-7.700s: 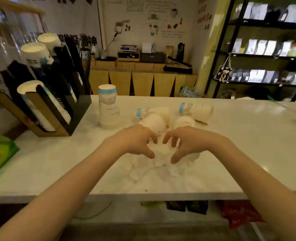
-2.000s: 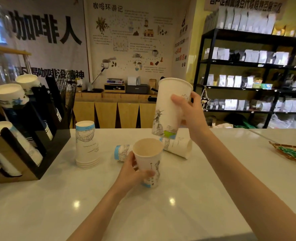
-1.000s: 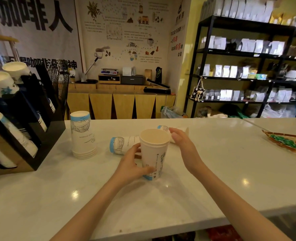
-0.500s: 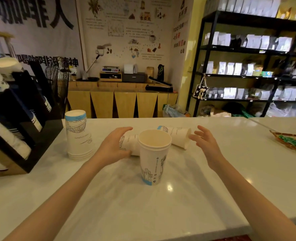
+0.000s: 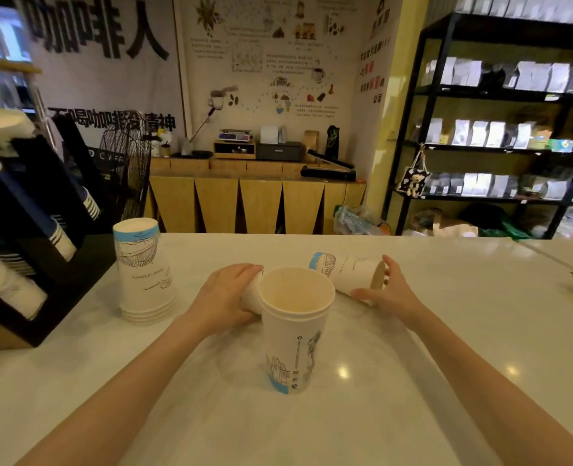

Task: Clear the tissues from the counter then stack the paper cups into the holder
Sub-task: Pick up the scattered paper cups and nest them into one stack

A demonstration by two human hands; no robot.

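White counter (image 5: 446, 381): upright cup stack (image 5: 295, 327) hides most of a lying cup (image 5: 250, 294).
Left hand (image 5: 224, 297): wrapped around that lying cup.
Right hand (image 5: 387, 290): fingers spread at second lying cup's (image 5: 349, 274) mouth, seemingly touching.
Inverted stack (image 5: 142, 270): beside black holder (image 5: 43, 264).

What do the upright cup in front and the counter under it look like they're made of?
Upright cup: seemingly paper, matte white with printed blue artwork, rolled rim, plain tan inside. Counter: pale polished stone or a look-alike, faintly veined and glossy, mirroring ceiling lights as bright spots.

a white wall banner (image 5: 103, 62) carries big black characters "咖啡人"; a lower line is partly hidden. the poster's (image 5: 268, 55) small print is unreadable.
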